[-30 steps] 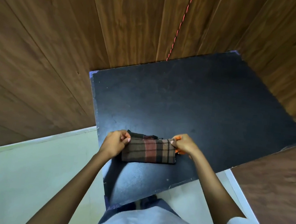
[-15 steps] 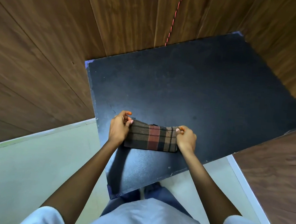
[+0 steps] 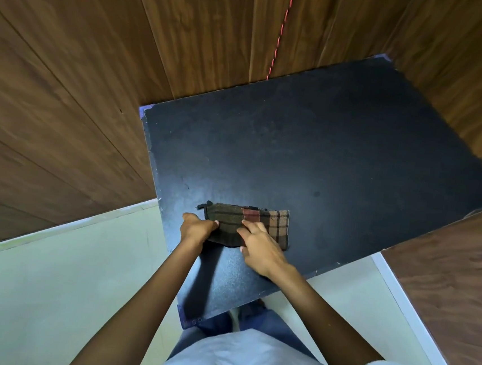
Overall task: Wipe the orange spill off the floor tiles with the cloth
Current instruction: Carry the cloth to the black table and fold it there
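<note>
The cloth, a folded plaid strip in brown, dull red and tan with a frayed tuft at its left end, lies flat on the tabletop. It sits close to the near edge and not far in from the left edge. The left hand grips its left end with fingers curled around the fold. The right hand rests on top of its middle with fingers stretched out and slightly spread, holding nothing.

Most of the tabletop stretches away beyond and to the right of the cloth. It is a dark, matte, finely speckled slab with straight edges, and its corners show bluish-purple. Wood-grain panels butt against its left and far edges, and another panel meets its right edge. A thin red twisted cord runs down the far panels to the tabletop's far edge. Pale smooth floor shows below the left edge and under the near edge.
</note>
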